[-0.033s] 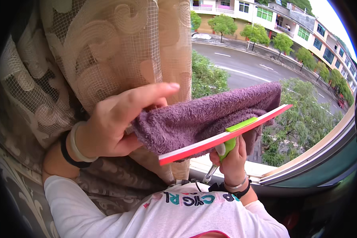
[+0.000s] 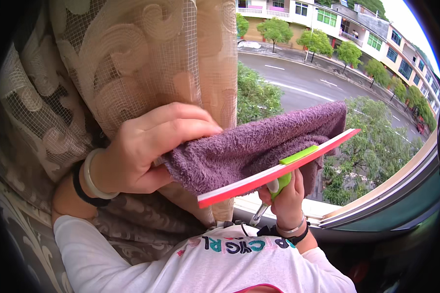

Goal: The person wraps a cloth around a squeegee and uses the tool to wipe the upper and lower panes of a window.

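A squeegee with a red-and-white blade and a green head spans the middle of the view, tilted up to the right. Its green and metal handle is wrapped by the fingers of my right hand, below the head. A purple terry cloth lies folded along the far side of the blade and hangs down behind it at the right. At the cloth's left end is my left hand, fingers on top and thumb underneath, pinching it. Some of the left fingertips are hidden by the cloth.
A beige patterned curtain hangs at the left, close behind my left hand. The window frame curves along the right, past the squeegee. Outside, far below, lie a road, trees and a row of buildings.
The raised fingers of my left hand have come down onto the cloth's left end. The left end of the squeegee blade has dipped slightly. My right hand keeps its grip.
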Demonstrator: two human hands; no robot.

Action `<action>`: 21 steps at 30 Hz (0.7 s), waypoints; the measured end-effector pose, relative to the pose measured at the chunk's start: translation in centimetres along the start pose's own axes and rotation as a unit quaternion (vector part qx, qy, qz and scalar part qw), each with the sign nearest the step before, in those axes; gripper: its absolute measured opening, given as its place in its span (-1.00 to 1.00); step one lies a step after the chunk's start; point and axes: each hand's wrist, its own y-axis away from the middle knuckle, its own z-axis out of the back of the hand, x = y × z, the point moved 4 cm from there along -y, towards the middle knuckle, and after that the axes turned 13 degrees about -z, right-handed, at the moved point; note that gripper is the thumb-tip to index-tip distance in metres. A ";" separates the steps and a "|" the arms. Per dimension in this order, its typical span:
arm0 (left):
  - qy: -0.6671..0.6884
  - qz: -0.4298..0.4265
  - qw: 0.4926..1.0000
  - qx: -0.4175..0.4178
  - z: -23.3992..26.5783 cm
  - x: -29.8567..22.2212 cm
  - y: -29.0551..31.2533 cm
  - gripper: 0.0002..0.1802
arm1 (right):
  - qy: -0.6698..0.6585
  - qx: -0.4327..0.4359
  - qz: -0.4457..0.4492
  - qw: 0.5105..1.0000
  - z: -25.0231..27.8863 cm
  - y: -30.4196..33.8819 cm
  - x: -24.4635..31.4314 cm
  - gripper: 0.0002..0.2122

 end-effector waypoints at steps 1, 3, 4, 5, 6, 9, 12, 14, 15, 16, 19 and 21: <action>0.000 0.002 1.000 0.000 0.2 -0.4 0.0 -0.65 | -0.046 0.034 -0.053 0.997 0.1 0.1 -0.2 -0.75; 0.138 0.124 0.983 -0.006 0.2 -0.4 0.6 -0.70 | -0.055 0.064 -0.047 0.995 -0.1 0.1 -0.3 -0.75; 0.119 0.132 0.984 -0.008 0.5 -0.6 0.3 -0.68 | -0.032 0.010 -0.043 0.998 -0.3 0.1 0.0 -0.76; 0.121 0.133 0.984 -0.008 1.0 -0.8 0.1 -0.68 | -0.010 -0.044 -0.040 0.998 -0.5 0.1 0.2 -0.76; 0.027 0.098 0.995 0.017 1.6 -1.2 -0.3 -0.68 | -0.003 -0.059 -0.037 0.998 -0.8 0.0 0.3 -0.76; -0.114 0.030 0.993 0.018 1.9 -2.4 -1.0 -0.69 | -0.005 -0.082 -0.016 0.996 -1.6 -1.0 0.7 -0.71; -0.232 -0.064 0.970 -0.024 2.2 -3.7 -1.5 -0.64 | 0.023 -0.086 -0.012 0.996 -2.1 -1.6 0.8 -0.72; -0.237 -0.069 0.968 -0.047 2.1 -4.1 -1.5 -0.66 | 0.043 -0.085 -0.013 0.995 -2.3 -1.8 0.5 -0.73; -0.241 -0.075 0.965 -0.071 2.0 -4.3 -1.4 -0.68 | 0.043 -0.086 -0.013 0.995 -2.5 -1.7 0.4 -0.73; -0.274 -0.084 0.955 -0.078 1.5 -4.7 -0.8 -0.69 | 0.039 -0.087 -0.018 0.995 -2.9 -1.6 0.5 -0.74; -0.182 -0.109 0.977 -0.038 1.3 -4.6 0.1 -0.70 | 0.024 -0.066 -0.023 0.997 -3.2 -1.7 0.7 -0.76; -0.145 -0.070 0.987 -0.032 1.2 -4.1 0.5 -0.71 | 0.012 -0.063 -0.060 0.996 -3.0 -1.7 0.4 -0.75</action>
